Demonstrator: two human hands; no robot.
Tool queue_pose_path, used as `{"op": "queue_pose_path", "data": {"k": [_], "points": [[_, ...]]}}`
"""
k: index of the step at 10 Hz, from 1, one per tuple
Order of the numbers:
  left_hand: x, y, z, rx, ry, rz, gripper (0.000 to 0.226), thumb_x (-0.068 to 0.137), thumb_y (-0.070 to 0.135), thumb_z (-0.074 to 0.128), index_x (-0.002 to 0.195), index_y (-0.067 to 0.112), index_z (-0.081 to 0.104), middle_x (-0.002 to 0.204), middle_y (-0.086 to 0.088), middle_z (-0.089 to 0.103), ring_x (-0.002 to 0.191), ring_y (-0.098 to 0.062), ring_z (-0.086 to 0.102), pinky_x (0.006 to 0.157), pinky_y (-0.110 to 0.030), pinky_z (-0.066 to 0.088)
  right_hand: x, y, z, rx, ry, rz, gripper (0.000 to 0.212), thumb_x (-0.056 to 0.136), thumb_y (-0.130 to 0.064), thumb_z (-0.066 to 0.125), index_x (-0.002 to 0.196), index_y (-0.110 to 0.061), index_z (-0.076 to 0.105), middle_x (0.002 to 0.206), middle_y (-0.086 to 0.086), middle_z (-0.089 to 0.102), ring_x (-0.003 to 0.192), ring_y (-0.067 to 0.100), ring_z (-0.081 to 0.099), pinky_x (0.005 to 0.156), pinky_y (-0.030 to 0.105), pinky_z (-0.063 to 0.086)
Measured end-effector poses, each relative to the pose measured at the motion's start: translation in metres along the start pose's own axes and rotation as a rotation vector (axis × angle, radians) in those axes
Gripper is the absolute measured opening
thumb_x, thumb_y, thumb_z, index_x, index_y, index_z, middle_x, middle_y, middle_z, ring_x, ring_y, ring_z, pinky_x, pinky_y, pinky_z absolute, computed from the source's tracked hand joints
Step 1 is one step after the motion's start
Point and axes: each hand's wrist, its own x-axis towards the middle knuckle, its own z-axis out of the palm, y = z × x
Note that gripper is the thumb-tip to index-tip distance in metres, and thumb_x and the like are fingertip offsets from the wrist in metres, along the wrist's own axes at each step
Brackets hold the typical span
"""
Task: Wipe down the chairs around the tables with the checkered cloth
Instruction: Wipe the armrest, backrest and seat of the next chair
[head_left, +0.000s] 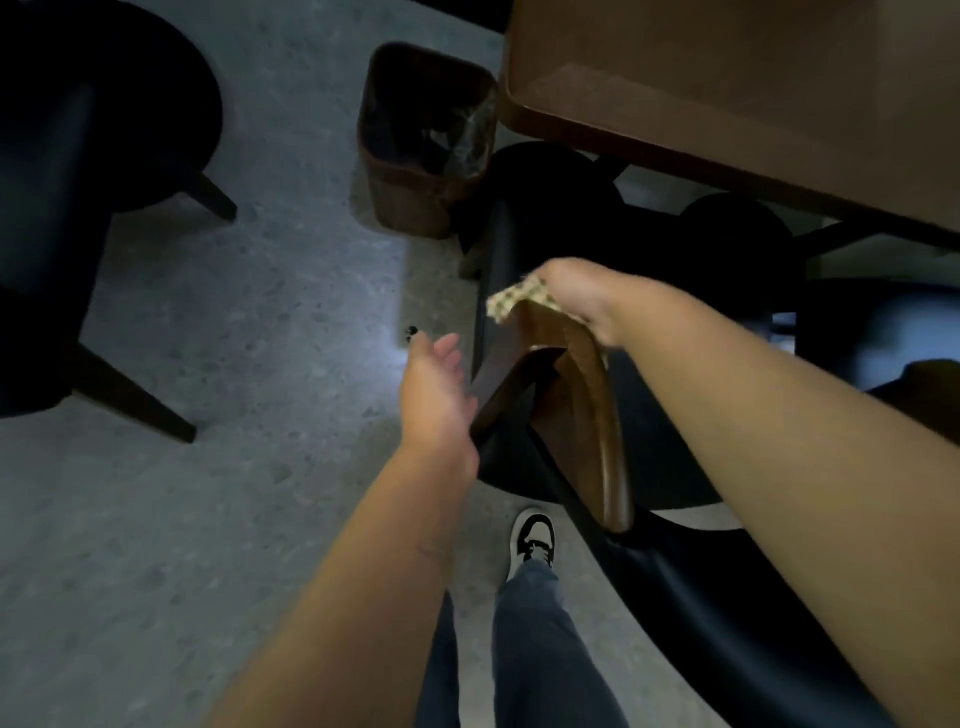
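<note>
One checkered cloth (522, 302) lies on the top of the wooden back of the near chair (587, 415), and the right hand (576, 299) presses down on it with its fingers curled around the cloth. The left hand (434, 387) hangs beside the chair's back, fingers loose and holding nothing. One bench (753, 93) stands at upper right, one bin (426, 140) beside it, and a second chair (67, 208) stands at far left on the floor (260, 312).

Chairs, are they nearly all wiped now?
Nothing shows as finished; a wiped chair looks no different here. In hand: the right hand presses the checkered cloth on the wooden backrest of the chair by the table, while the left hand hovers open beside it. Left, probably: that chair's seat, and the dark chair across the floor.
</note>
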Motion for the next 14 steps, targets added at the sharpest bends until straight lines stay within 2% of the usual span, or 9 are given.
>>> {"op": "queue_pose_path", "data": {"k": [2, 3, 4, 6, 8, 9, 11, 12, 14], "points": [[-0.003, -0.019, 0.022, 0.178, -0.175, -0.072, 0.042, 0.101, 0.049, 0.031, 0.115, 0.027, 0.063, 0.102, 0.008, 0.073, 0.090, -0.004, 0.070, 0.072, -0.019, 0.055, -0.047, 0.050, 0.016, 0.787, 0.203, 0.167, 0.024, 0.097, -0.025, 0.048, 0.087, -0.015, 0.067, 0.062, 0.005, 0.064, 0.057, 0.022, 0.062, 0.058, 0.031, 0.053], [-0.001, -0.019, 0.022, 0.295, -0.192, -0.060, 0.037, 0.099, 0.044, 0.040, 0.111, 0.023, 0.068, 0.101, -0.001, 0.074, 0.091, -0.014, 0.071, 0.078, -0.029, 0.057, -0.079, 0.063, 0.026, 0.570, 0.350, 0.174, 0.033, 0.098, -0.028, 0.042, 0.089, -0.007, 0.066, 0.080, 0.013, 0.069, 0.075, 0.030, 0.065, 0.072, 0.036, 0.055], [-0.001, -0.010, 0.013, 0.412, -0.184, 0.021, 0.026, 0.101, 0.034, 0.042, 0.087, 0.028, 0.063, 0.062, 0.021, 0.069, 0.055, 0.010, 0.063, 0.037, -0.008, 0.042, -0.113, 0.071, 0.038, -0.072, 0.503, -0.146, 0.031, 0.100, -0.026, 0.034, 0.101, -0.006, 0.058, 0.088, 0.007, 0.063, 0.086, 0.028, 0.060, 0.070, 0.019, 0.047], [-0.004, 0.013, 0.004, 0.546, -0.286, -0.007, 0.028, 0.101, 0.038, 0.036, 0.104, 0.029, 0.063, 0.113, 0.013, 0.068, 0.110, -0.007, 0.058, 0.096, -0.033, 0.037, -0.125, 0.061, 0.030, -1.059, 0.262, -0.638, 0.052, 0.099, -0.028, 0.037, 0.148, -0.011, 0.030, 0.158, 0.010, 0.019, 0.148, 0.024, -0.001, 0.117, 0.033, -0.006], [-0.022, 0.015, 0.006, 0.486, -0.289, -0.012, 0.045, 0.102, 0.039, 0.033, 0.144, 0.023, 0.043, 0.146, 0.000, 0.049, 0.132, -0.015, 0.045, 0.115, -0.046, 0.029, -0.122, 0.034, 0.039, -1.473, 0.031, -0.655, 0.022, 0.092, -0.029, 0.047, 0.094, -0.020, 0.067, 0.099, 0.002, 0.067, 0.086, 0.024, 0.057, 0.077, 0.032, 0.038], [-0.033, 0.013, 0.002, 0.444, -0.270, -0.031, 0.045, 0.102, 0.037, 0.036, 0.143, 0.020, 0.044, 0.145, -0.003, 0.050, 0.133, -0.019, 0.046, 0.114, -0.047, 0.030, -0.122, 0.037, 0.037, -1.422, 0.089, -0.840, 0.032, 0.095, -0.030, 0.039, 0.074, -0.021, 0.060, 0.083, 0.001, 0.066, 0.068, 0.022, 0.049, 0.076, 0.032, 0.041], [-0.071, -0.011, 0.008, 0.519, -0.221, -0.025, 0.027, 0.100, 0.028, 0.043, 0.116, 0.018, 0.062, 0.096, 0.004, 0.068, 0.085, -0.008, 0.064, 0.074, -0.030, 0.047, -0.154, 0.090, 0.008, 0.617, 0.319, -0.430, 0.043, 0.096, -0.020, 0.052, 0.054, -0.016, 0.062, 0.049, -0.006, 0.057, 0.042, 0.009, 0.049, 0.040, 0.018, 0.039], [-0.091, -0.032, 0.028, 0.590, -0.151, -0.031, 0.027, 0.100, 0.029, 0.043, 0.114, 0.020, 0.064, 0.097, 0.000, 0.069, 0.087, -0.013, 0.064, 0.083, -0.035, 0.052, -0.120, 0.114, -0.005, 0.449, 0.667, -0.225, 0.041, 0.094, -0.028, 0.049, 0.066, -0.001, 0.064, 0.062, 0.005, 0.063, 0.059, 0.019, 0.058, 0.055, 0.028, 0.044], [-0.103, -0.064, 0.060, 0.672, 0.099, 0.223, 0.034, 0.098, 0.027, 0.036, 0.122, 0.016, 0.057, 0.113, -0.013, 0.064, 0.103, -0.032, 0.061, 0.096, -0.049, 0.048, -0.066, 0.125, 0.033, -0.034, 0.142, -0.134, 0.025, 0.094, -0.018, 0.049, 0.110, -0.004, 0.063, 0.111, 0.016, 0.066, 0.102, 0.031, 0.061, 0.079, 0.031, 0.046]]}}
